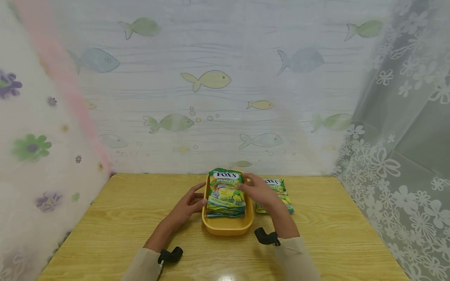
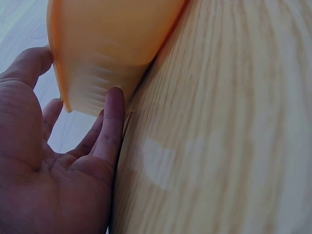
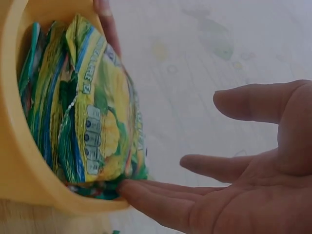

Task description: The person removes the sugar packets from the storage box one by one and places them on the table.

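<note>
From the head view I see a yellow tray (image 1: pixel 227 228) sitting mid-bench (image 1: pixel 105 218), with a stack of green-and-yellow candy bags (image 1: pixel 225 193) standing in it, the top one facing me. My left hand (image 1: pixel 190 203) is at the tray's left wall; in the left wrist view the fingers (image 2: pixel 113 117) lie straight and relaxed, one fingertip touching the tray's outer wall (image 2: pixel 102 44) where it meets the bench, nothing pinched. My right hand (image 1: pixel 259 192) reaches over the tray's right rim onto the top bag; in the right wrist view the palm (image 3: pixel 263 170) is spread, fingers straight, and the lowest fingertip (image 3: pixel 134 189) touches the bottom edge of the bags (image 3: pixel 97 122) just above the tray rim (image 3: pixel 29 190), with no curl round anything. A second bag of the same kind (image 1: pixel 279 187) lies flat on the bench just right of the tray, partly hidden by my right hand. Printed curtains with fish (image 1: pixel 207 80) and flowers (image 1: pixel 379 156) hang behind and beside the bench.
</note>
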`<state>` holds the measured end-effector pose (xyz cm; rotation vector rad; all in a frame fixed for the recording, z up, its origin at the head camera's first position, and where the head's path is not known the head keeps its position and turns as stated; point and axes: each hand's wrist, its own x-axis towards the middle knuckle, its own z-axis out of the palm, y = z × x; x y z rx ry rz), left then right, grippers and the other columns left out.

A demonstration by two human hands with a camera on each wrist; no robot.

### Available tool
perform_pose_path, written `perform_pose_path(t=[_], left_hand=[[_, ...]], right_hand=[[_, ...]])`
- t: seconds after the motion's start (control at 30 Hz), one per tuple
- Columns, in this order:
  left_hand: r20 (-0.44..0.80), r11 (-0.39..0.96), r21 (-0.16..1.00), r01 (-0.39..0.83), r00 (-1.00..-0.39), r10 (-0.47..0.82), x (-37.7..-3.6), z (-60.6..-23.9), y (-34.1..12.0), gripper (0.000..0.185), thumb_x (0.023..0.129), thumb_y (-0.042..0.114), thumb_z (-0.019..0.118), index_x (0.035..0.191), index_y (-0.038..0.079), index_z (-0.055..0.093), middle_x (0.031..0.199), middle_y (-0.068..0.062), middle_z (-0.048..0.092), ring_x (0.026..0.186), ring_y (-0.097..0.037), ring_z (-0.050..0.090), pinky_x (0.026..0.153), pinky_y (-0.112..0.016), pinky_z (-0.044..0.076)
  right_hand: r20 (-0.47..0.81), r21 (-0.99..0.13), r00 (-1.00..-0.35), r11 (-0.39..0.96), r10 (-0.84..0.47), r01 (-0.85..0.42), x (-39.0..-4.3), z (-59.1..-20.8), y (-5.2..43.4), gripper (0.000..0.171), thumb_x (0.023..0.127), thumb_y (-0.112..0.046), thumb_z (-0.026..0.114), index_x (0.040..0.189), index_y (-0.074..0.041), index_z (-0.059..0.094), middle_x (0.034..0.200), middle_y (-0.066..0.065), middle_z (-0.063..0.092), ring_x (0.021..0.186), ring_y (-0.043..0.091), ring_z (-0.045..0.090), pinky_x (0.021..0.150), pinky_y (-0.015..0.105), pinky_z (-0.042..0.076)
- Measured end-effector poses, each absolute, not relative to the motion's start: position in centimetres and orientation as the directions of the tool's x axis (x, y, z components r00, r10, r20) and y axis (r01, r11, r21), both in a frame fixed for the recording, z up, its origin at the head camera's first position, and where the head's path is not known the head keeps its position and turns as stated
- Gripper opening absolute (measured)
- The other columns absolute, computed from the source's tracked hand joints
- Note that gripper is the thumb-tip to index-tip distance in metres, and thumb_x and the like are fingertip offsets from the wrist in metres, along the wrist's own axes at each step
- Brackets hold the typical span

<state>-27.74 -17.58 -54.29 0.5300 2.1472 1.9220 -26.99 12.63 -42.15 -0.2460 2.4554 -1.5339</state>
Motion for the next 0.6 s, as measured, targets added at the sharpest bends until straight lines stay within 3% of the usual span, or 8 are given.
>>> perform_pose_path(t=[0.37,0.6], left_hand=[[0.088,0.084,0.987,0.134,-0.908,0.410,-27.9,-54.6,-17.7,0.068,0.112,0.026,0.060,0.170,0.029,0.024,0.157,-0.023,0.045,0.144,-0.040,0.050,0.103,-0.045,0.058],[0.085,0.101,0.986,0.136,-0.912,0.400,-28.0,-54.6,-17.7,0.068,0.111,0.028,0.061,0.170,0.031,0.026,0.157,-0.023,0.045,0.143,-0.040,0.050,0.103,-0.044,0.058]], right_hand=[[-0.148,-0.895,-0.946,0.447,-0.290,0.003,-27.5,-42.6,11.3,0.072,0.109,-0.025,0.061,0.166,0.002,0.026,0.170,0.029,0.026,0.151,0.053,0.035,0.116,0.066,0.041],[-0.168,-0.879,-0.947,0.476,-0.272,0.019,-27.4,-42.9,10.9,0.075,0.109,-0.029,0.062,0.167,0.000,0.025,0.169,0.028,0.028,0.150,0.052,0.036,0.115,0.066,0.042]])
